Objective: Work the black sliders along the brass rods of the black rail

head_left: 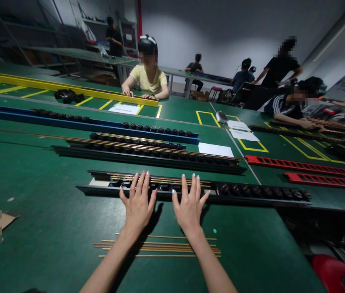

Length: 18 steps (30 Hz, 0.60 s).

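A long dark channel [96, 190] lies across the green table, with black blocks [251, 191] in its right part. Thin brass rods [163, 179] rest lengthwise along its top. Both hands reach over the channel, fingers spread and fingertips on or just above the rods. My left hand [138, 199] is at the channel's left half, my right hand [189, 203] near its middle; whether either presses on a rod cannot be told. Nearer to me, under my forearms, several loose brass rods [157, 247] lie on the table.
Beyond are another dark channel with rods [148, 156], a blue channel [99, 124], a yellow channel [77, 90] and red slotted strips [294, 165]. A person in yellow [149, 79] works opposite; another leans in at right. A red stool [337, 272] stands lower right.
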Tool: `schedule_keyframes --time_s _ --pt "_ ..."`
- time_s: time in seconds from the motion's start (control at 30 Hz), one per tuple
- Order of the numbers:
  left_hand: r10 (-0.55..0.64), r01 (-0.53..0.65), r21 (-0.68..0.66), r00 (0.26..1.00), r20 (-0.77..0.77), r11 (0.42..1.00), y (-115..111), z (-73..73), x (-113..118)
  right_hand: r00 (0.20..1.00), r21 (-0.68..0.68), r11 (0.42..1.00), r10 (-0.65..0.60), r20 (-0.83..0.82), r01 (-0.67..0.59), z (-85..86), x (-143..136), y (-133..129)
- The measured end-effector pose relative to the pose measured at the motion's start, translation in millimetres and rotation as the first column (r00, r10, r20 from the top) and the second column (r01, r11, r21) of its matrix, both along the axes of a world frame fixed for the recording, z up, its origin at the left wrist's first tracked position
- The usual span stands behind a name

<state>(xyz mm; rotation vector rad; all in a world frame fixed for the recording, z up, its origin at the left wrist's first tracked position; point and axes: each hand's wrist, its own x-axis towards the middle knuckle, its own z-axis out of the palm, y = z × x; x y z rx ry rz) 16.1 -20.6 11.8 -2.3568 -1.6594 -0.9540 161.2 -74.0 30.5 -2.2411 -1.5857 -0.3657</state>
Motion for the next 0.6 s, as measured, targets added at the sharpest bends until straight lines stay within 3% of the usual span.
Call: schedule_keyframes --time_s 0.27,0.6 --pt "-0.002 0.002 -0.016 1.0 0.005 1.0 -0.9 1.9 -0.3 1.0 0.006 1.0 -0.012 0.003 0.012 -7.9 2.2 2.8" --pt "0.051 -0.052 -0.055 0.999 -0.018 0.997 -1.5 5.3 -2.1 1.0 0.008 1.0 0.001 0.002 -0.001 -5.3 3.5 2.0"
